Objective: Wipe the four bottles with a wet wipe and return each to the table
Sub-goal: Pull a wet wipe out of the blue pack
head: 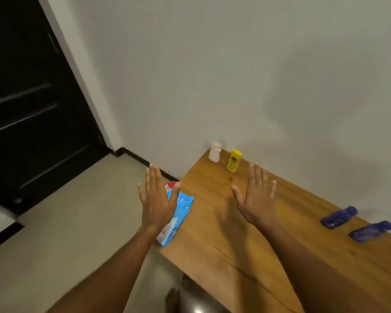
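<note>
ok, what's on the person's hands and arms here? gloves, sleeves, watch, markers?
Nothing worn that the head view shows. The left hand and right hand are bare: no gloves, and no rings that can be made out through the slight blur. Both forearms are bare up to the frame's lower edge, with no sleeves, watch, bands, cables or tracking markers in sight.

Table [224,222] centre bare — bottles line far edge, right.

Four bottles: one white [215,152], one yellow [233,160], two blue [339,216] [371,230]; one wipes pack [178,213]; two hands [158,199] [256,197].
</note>
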The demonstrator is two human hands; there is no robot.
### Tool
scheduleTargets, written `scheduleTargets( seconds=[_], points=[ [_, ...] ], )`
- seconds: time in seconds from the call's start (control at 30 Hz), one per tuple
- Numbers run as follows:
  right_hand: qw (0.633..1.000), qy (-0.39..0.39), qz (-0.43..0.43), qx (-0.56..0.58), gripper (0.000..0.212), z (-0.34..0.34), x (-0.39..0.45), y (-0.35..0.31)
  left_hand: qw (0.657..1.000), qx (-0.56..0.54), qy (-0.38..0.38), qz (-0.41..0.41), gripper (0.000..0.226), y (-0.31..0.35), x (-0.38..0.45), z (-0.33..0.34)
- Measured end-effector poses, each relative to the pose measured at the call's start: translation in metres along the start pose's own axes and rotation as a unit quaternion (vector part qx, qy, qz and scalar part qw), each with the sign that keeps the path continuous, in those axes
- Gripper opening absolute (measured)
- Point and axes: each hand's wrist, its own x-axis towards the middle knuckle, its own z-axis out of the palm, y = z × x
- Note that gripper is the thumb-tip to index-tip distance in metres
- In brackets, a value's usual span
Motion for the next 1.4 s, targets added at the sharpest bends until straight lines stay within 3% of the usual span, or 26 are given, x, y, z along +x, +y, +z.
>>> scheduleTargets(
  seconds=[0.13,0.3,0.47,0.63,0.73,0.87,0.97,1.1,1.23,1.4],
  points=[
    [0.994,-0.107,-0.024,-0.003,0.081,0.059,-0.005,-0.039,0.972,0.003,-0.071,-0.225,0.084,-0.073,-0.054,0.021],
    [0.981,-0.188,-0.045,0.006,0.080,0.111,0.023,-0.087,0.904,-0.095,-0.099,-0.405,0.085,-0.118,-0.059,0.044],
    [0.962,-0.273,-0.028,0.012,0.080,0.155,0.052,-0.116,0.866,-0.133,-0.076,-0.476,0.075,-0.136,-0.035,0.070],
    [0.922,-0.384,0.001,0.054,0.074,0.193,0.065,-0.129,0.806,-0.146,-0.068,-0.570,0.074,-0.137,-0.026,0.093],
    [0.907,-0.410,0.043,0.087,0.061,0.215,0.068,-0.134,0.805,-0.112,-0.085,-0.576,0.066,-0.137,-0.025,0.094],
    [0.898,-0.426,0.072,0.084,0.050,0.231,0.071,-0.137,0.791,-0.050,-0.166,-0.587,0.059,-0.139,-0.021,0.091],
    [0.906,-0.409,0.075,0.083,0.043,0.238,0.071,-0.130,0.767,-0.137,-0.155,-0.607,0.050,-0.144,-0.026,0.095],
    [0.901,-0.394,0.138,0.113,0.025,0.229,0.066,-0.090,0.798,-0.201,-0.159,-0.545,0.016,-0.142,-0.018,0.094],
    [0.880,-0.382,0.226,0.169,0.005,0.198,0.025,-0.026,0.823,-0.204,-0.249,-0.468,0.024,-0.112,-0.008,0.100],
    [0.856,-0.311,0.373,0.177,0.028,0.152,-0.054,0.051,0.867,-0.157,-0.360,-0.306,0.034,-0.048,-0.010,0.136]
  ],
)
